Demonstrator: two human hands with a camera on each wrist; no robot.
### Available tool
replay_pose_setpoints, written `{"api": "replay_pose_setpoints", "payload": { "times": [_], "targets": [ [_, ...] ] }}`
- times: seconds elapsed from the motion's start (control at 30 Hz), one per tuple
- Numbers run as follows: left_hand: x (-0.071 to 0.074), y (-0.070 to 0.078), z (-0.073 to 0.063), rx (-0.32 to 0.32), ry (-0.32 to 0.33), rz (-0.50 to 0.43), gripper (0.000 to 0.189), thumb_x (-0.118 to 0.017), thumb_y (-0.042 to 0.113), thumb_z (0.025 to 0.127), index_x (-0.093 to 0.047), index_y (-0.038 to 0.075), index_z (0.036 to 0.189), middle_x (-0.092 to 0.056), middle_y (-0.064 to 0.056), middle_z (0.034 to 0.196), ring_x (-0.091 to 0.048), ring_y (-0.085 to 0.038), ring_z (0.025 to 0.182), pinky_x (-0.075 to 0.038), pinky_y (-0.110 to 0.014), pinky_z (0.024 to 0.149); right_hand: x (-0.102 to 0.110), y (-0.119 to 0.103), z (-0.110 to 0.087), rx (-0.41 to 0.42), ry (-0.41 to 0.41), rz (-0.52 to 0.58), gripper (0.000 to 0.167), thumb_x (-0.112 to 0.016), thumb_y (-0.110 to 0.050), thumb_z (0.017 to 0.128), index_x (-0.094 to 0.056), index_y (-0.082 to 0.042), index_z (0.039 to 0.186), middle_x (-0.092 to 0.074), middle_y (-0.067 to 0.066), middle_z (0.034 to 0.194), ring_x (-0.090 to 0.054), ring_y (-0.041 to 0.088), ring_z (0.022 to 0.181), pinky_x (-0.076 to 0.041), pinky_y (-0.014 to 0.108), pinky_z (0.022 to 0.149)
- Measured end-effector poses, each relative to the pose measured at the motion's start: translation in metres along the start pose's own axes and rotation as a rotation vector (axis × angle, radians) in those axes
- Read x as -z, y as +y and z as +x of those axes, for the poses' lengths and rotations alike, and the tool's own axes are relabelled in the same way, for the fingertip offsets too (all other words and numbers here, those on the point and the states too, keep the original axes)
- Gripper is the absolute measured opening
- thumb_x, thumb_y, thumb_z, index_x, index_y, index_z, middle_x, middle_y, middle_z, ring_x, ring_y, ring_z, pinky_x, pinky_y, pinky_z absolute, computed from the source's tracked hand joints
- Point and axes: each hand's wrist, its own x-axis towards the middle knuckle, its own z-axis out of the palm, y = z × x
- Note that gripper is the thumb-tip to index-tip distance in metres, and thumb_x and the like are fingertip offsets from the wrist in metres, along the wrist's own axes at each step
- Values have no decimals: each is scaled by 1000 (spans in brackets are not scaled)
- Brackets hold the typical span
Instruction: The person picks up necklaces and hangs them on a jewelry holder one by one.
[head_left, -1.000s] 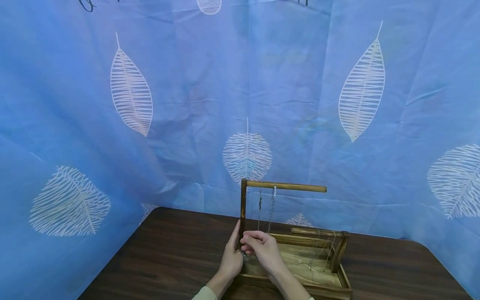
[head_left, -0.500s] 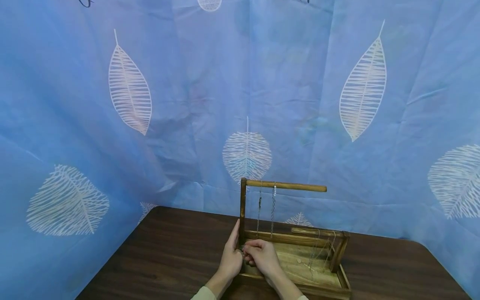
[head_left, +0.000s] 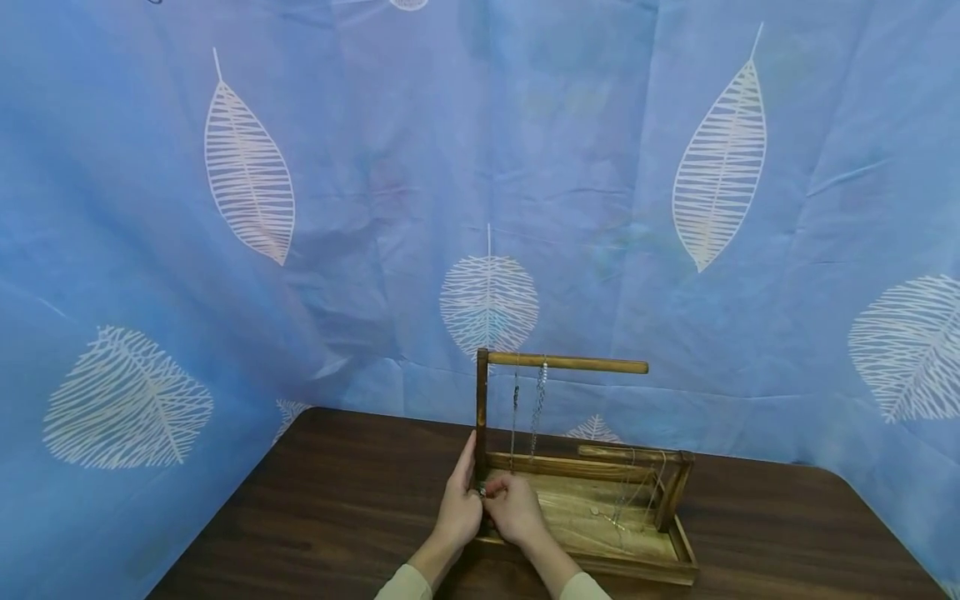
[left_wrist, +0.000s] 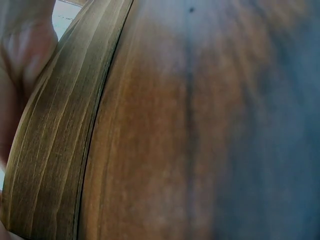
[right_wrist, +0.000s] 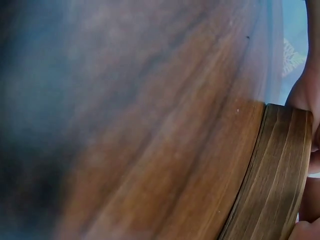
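Observation:
A wooden jewelry stand (head_left: 570,560) with a tray base sits on the table. My left hand (head_left: 459,507) holds its left end, fingers stretched along the outer side of the tall post (head_left: 482,400) and thumb toward the inside. Over the tray's left part, my right hand (head_left: 514,508) has curled fingers pinching close to the left thumb. A small silvery piece of jewelry (head_left: 483,492) shows at the fingertips; its exact kind cannot be told. Both wrist views mostly take in table and tray wall (left_wrist: 55,140), with parts of a hand at the edge.
Two necklaces (head_left: 538,400) hang from the stand's upper bar (head_left: 585,364). Thin chains hang from the lower bar (head_left: 630,455) on the right, one with a small round pendant (head_left: 595,511) over the tray floor. Behind the dark wooden table (head_left: 360,475) hangs a blue leaf-patterned cloth (head_left: 375,208).
My right hand has moved down from near the post, closer to the left thumb and the tray. The left hand keeps its place on the stand. The hanging necklaces have swung slightly.

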Motion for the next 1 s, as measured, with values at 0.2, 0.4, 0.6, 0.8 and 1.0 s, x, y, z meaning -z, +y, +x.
{"api": "replay_pose_setpoints", "payload": {
  "times": [0.2, 0.4, 0.6, 0.8, 1.0],
  "targets": [
    [0, 0, 1, 2, 8, 0, 99, -27, -27, 73, -16, 13, 163, -10, -18, 166, -10, -41, 150, -15, -59, 117, -3, -2, 2, 13, 30, -122, 6, -71, -4, 89, -71, 1, 88, -68, 6, 84, -61, 17, 68, -53, 35, 60],
    [1, 1, 2, -7, 6, -5, 98, -26, -27, 75, -16, 14, 163, -9, -17, 166, -9, -40, 150, -14, -59, 117, -5, -1, 4, 22, 49, -174, 5, -69, -3, 90, -70, -2, 85, -64, 3, 78, -57, 15, 65, -50, 32, 58],
    [1, 0, 2, -4, -6, -10, 98, -27, -27, 76, -16, 16, 163, -8, -17, 167, -8, -41, 150, -14, -60, 117, -4, -2, 2, 25, 36, -155, 8, -65, 0, 91, -70, -2, 85, -64, 4, 79, -55, 15, 64, -49, 32, 57],
    [1, -1, 1, 0, -11, -9, 98, -27, -27, 76, -16, 15, 163, -7, -17, 167, -8, -41, 150, -14, -60, 117, -1, -2, 0, 33, 9, -115, 10, -61, -1, 92, -70, -1, 86, -64, 4, 81, -53, 15, 61, -46, 31, 54],
    [0, 1, 0, 4, -5, 0, 97, -27, -27, 76, -17, 16, 163, -8, -18, 167, -9, -42, 150, -15, -61, 116, 1, 0, -1, 41, -27, -60, 11, -57, 0, 92, -68, 1, 88, -62, 4, 78, -48, 12, 56, -41, 29, 50]
  ]
}}
